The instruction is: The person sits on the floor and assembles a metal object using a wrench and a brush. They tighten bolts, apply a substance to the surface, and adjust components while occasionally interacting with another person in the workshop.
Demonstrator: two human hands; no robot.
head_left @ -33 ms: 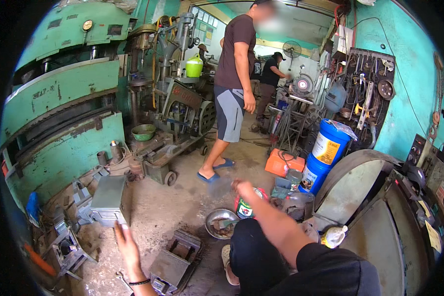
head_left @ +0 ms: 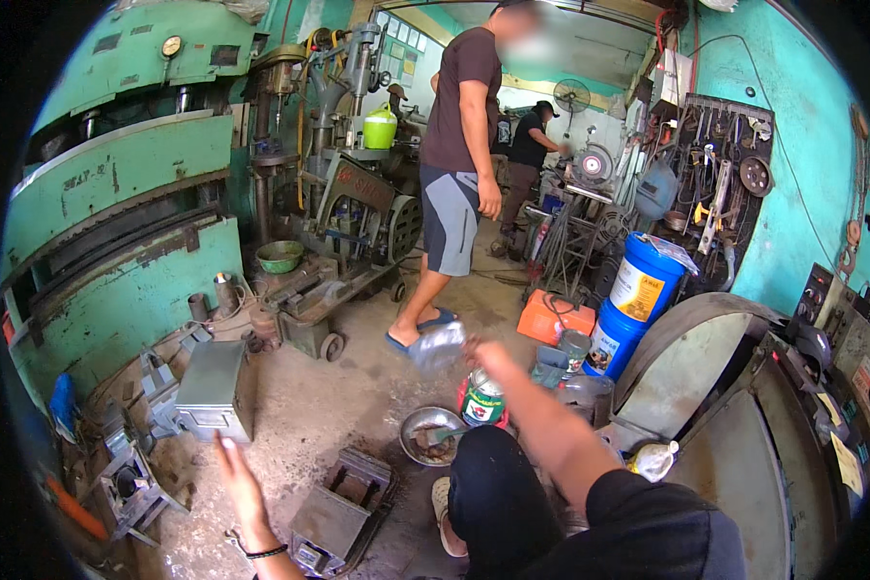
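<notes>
My right hand (head_left: 488, 360) reaches forward, its fingers closed on a silvery, partly see-through piece (head_left: 437, 346) that motion smears; its kind is unclear. Just below that hand stands a green and white can (head_left: 483, 398). Beside the can, a metal bowl (head_left: 411, 425) holds a brush (head_left: 443, 435) and some dark residue. My left hand (head_left: 242, 483) is held out over the floor, fingers stretched and nothing in it. Its fingertips come near a grey metal box (head_left: 215, 377). Between my hands, a heavy grey machine vise (head_left: 333, 517) lies on the floor.
A person in blue slippers (head_left: 454, 155) stands ahead; another works farther back (head_left: 530, 140). Two stacked blue buckets (head_left: 638, 280) and an orange case (head_left: 557, 317) stand to the right. A wheeled machine (head_left: 358, 208) and a green press (head_left: 116, 300) occupy the left.
My right hand has moved slightly right, and the silvery piece has swung upward, showing more clearly. My left hand has shifted a little left, still open.
</notes>
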